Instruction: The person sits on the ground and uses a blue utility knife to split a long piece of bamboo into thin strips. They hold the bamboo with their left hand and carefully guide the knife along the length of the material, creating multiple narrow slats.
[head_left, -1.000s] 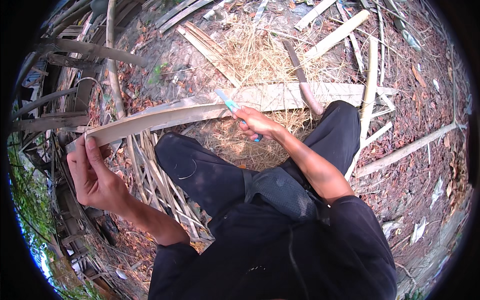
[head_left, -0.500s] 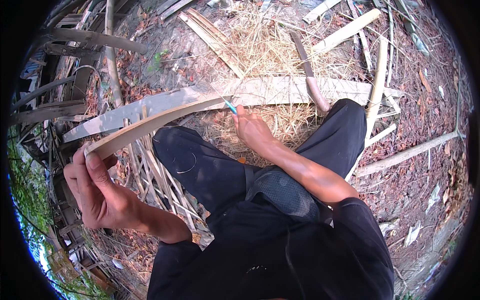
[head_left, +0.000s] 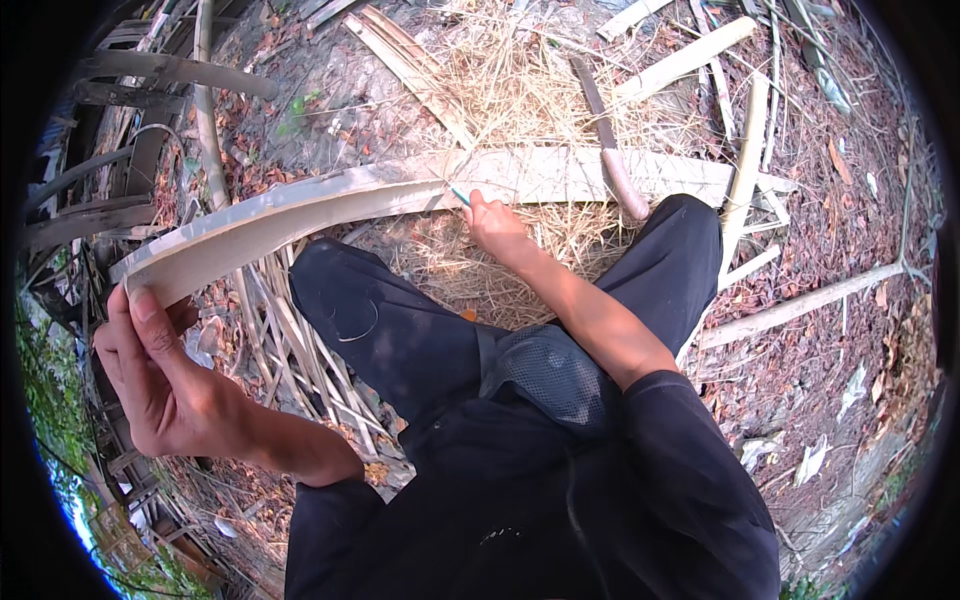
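The near-left end of a long, pale bamboo strip (head_left: 235,237) is pinched between the thumb and fingers of my left hand (head_left: 175,375). From there the strip bows away toward the middle, over a long flat plank (head_left: 560,175). My right hand (head_left: 497,225) is closed on a small knife with a blue-green handle (head_left: 459,195). Its thin blade is hard to make out against the strip's far end. A machete (head_left: 622,185) with a curved brown handle lies across the plank, right of my right hand.
Straw-like shavings (head_left: 505,85) cover the ground beyond the plank. Split sticks (head_left: 315,345) lie beside my left knee. A pale pole (head_left: 745,160) stands over the plank's right end, and a branch (head_left: 800,307) lies at the right. Stacked timber (head_left: 105,200) fills the left side.
My left hand has shifted slightly left, and the strip now overlaps more of the plank's left part. The knife's handle has tipped nearer the strip, its blade less visible; view shifted slightly.
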